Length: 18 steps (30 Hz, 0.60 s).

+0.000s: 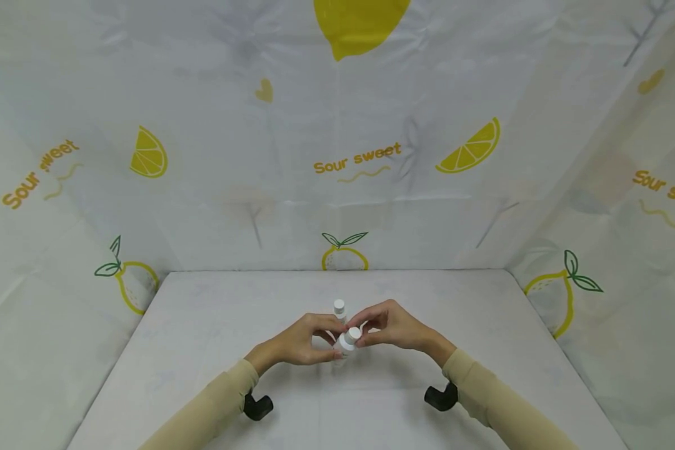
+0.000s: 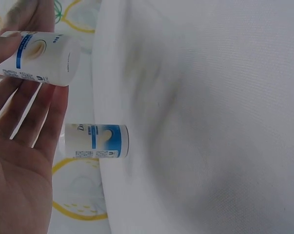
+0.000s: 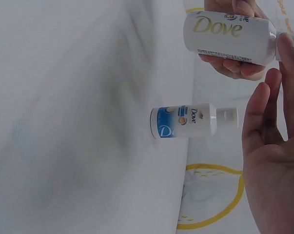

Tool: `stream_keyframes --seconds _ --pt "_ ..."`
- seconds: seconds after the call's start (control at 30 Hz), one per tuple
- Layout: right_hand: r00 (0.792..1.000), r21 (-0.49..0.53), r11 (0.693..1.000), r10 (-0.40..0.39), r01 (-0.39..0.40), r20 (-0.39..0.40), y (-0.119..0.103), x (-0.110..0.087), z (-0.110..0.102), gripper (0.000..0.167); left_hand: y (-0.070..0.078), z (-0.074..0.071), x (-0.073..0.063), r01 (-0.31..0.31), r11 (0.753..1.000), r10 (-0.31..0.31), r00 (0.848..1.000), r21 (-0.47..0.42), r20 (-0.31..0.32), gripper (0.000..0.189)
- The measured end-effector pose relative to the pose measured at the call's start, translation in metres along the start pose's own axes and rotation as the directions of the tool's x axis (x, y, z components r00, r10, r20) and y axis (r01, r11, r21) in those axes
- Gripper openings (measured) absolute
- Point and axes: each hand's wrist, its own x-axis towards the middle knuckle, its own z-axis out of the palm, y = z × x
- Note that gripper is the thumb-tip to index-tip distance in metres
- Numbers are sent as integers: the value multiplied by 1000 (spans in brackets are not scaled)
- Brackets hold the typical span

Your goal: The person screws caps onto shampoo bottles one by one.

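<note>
A white Dove bottle [image 3: 229,39] with a white cap [image 1: 353,335] is held tilted above the table. My left hand [image 1: 306,340] grips its body, with the thumb across the front and the fingers behind, as the left wrist view shows. At the cap end, my right hand [image 1: 394,325] pinches the cap between thumb and index finger, its other fingers loosely bent. Just beyond the hands a second, smaller-looking Dove bottle [image 3: 186,121] with a blue lower label stands upright on the table; in the head view its lower part is hidden by the hands and held bottle.
The white-covered table [image 1: 214,306] meets a lemon-printed curtain [image 1: 230,231] at its back edge, and more curtain hangs on both sides. Black curved pieces [image 1: 259,407] stick out beneath both forearms.
</note>
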Motion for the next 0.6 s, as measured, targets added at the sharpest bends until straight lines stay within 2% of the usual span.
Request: stream_keyframes --seconds 0.23,0.47,0.6 --pt "998 -32 999 -11 10 -57 -2 2 5 26 -1 0 2 -4 1000 4 1000 6 -5 38" --pt "991 -61 998 -19 12 -130 -2 2 11 26 -6 0 3 -70 995 73 997 65 -33 30" --pt "982 -88 996 -19 2 -190 -3 2 16 26 -8 0 3 -50 997 52 997 55 -53 30"
